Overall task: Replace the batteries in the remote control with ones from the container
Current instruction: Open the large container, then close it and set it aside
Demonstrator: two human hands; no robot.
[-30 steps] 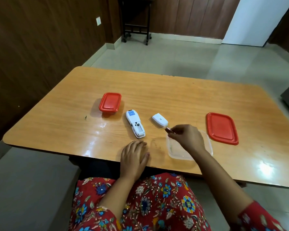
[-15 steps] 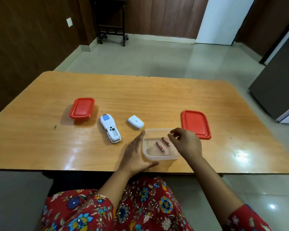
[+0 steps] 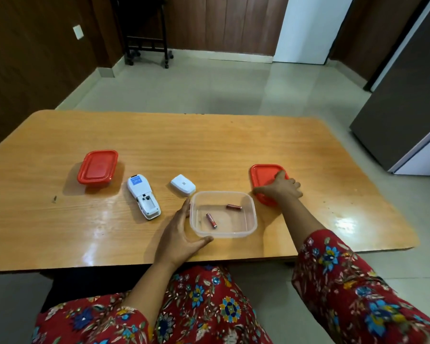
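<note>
A white remote control (image 3: pixel 143 196) lies face down on the wooden table (image 3: pixel 209 145) with its battery bay open. Its white battery cover (image 3: pixel 183 184) rests just to the right. In front of me stands an open clear container (image 3: pixel 253 207) with two reddish batteries, one (image 3: pixel 233 207) at the back and one (image 3: pixel 211 220) at the left. My left hand (image 3: pixel 176 237) cups the container's left side and front corner. My right hand (image 3: pixel 282 187) lies on the loose red lid (image 3: pixel 261 176) to the container's right, fingers closed on its near edge.
A second small container with a red lid on it (image 3: pixel 97 166) stands left of the remote. The table's front edge runs close to my lap. A grey cabinet (image 3: pixel 407 108) stands on the floor beyond the table's right end.
My right hand let a battery go into the clear container, then moved right onto the red lid. My left hand moved from the table's edge to the container's side.
</note>
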